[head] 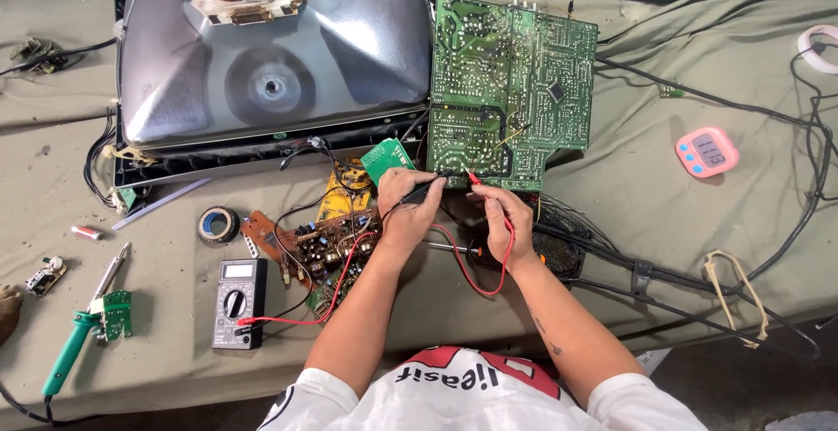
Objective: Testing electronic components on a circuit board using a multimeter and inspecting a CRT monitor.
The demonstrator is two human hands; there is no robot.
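Head view looks down on two bare hands meeting at the lower edge of a green circuit board (511, 82) propped on the cloth-covered surface (663, 213). Left hand (408, 208) has its fingers clamped around a black probe (428, 188), whose long axis runs from the fingers up and to the right, tip pointing at the board's bottom edge just beyond the fingertips. Right hand (506, 221) pinches a red probe (487, 193); it slants up and to the left from those fingers, tip also at the board edge. Both tips lie close together, between the two hands, each about equally near its own hand. Red lead (349, 274) trails down and left from the hands to a multimeter (237, 302), well apart from both hands' fingers.
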